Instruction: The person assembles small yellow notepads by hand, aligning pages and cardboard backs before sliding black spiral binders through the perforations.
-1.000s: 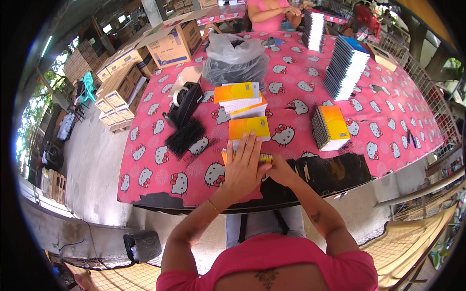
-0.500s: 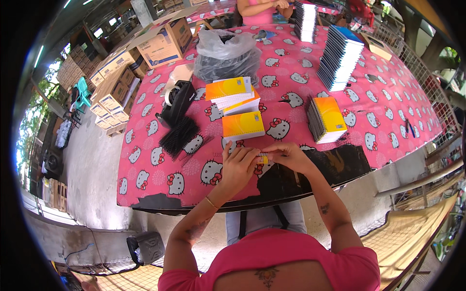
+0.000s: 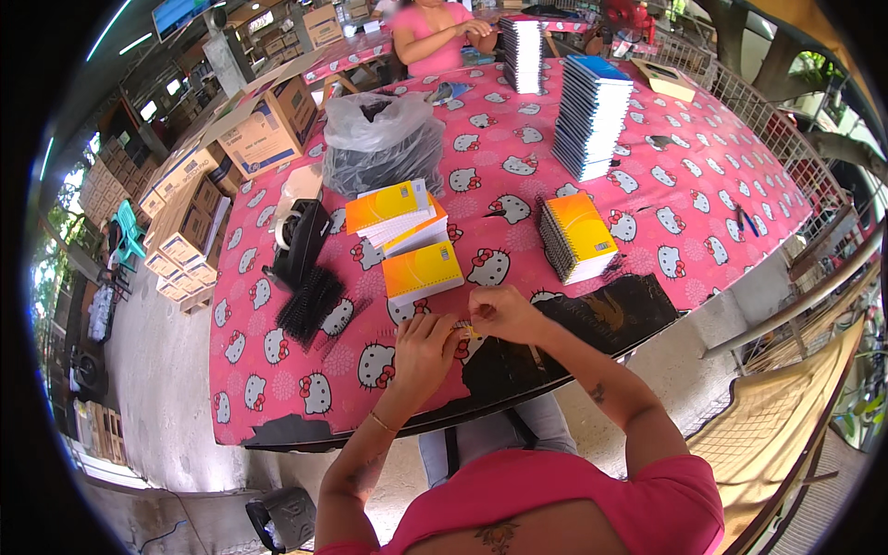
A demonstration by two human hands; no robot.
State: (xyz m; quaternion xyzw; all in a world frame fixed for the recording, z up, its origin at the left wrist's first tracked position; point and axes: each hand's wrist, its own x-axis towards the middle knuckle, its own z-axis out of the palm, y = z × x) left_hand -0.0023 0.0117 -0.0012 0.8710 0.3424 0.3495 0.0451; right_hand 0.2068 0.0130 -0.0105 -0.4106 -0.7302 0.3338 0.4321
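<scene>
A worker in a pink top [image 3: 546, 495] bends over a mostly hidden yellow pad [image 3: 470, 331] close to the near edge of a pink-covered table [image 3: 518, 236], the loose pile of yellow-orange notepads [image 3: 423, 271] just beyond the hands. Seen from the worker's side, open tablecloth runs right of the pile as far as a stack of coil-bound notepads [image 3: 585, 239]. To the pile's left, black binding coils [image 3: 313, 303] and a black tape dispenser [image 3: 303, 245] take up the room; a filled plastic bag [image 3: 384, 148] stands behind it. Of the yellow pad, only a small bright strip shows, the rest covered by fingers. It lies on the near side of the pile, between the two hands. The left hand [image 3: 427, 350] rests over its left end, fingers together and bent; the right hand [image 3: 507, 313] is curled at its right end. With fingertips hidden, an onlooker cannot tell whether either grip is closed on it.
</scene>
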